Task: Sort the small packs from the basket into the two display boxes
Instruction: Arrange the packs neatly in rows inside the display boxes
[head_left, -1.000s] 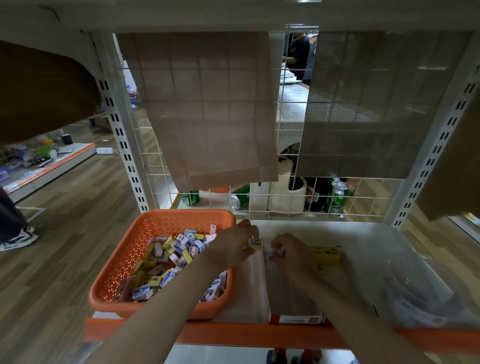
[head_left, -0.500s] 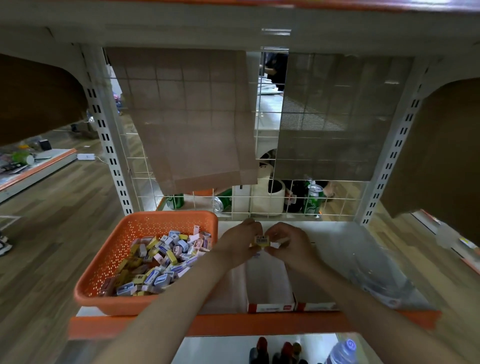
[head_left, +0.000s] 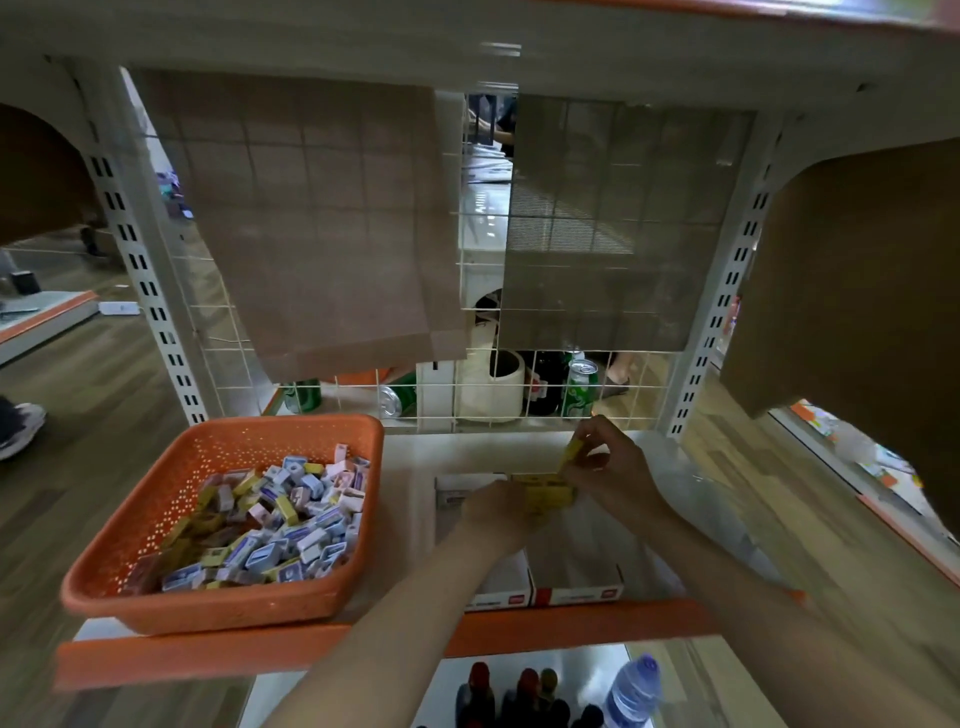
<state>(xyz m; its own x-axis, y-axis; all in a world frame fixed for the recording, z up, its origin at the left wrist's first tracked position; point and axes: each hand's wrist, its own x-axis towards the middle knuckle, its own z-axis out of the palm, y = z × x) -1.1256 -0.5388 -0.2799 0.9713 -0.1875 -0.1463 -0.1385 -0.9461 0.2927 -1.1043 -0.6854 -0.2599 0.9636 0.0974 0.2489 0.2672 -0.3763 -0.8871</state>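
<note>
Yellow pack (head_left: 573, 451) now in right hand (head_left: 609, 472) alone; left hand (head_left: 493, 512) down at the yellow row (head_left: 548, 492)

I have one view only, the wide head camera: it looks forward and down from close above the shelf (head_left: 410, 462), basket (head_left: 223, 608) at nine o'clock, wire grid (head_left: 483, 312) at twelve.

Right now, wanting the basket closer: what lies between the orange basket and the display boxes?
Head view: only a bare strip of white shelf between the orange basket and the left display box; the left forearm crosses its front end.
</note>
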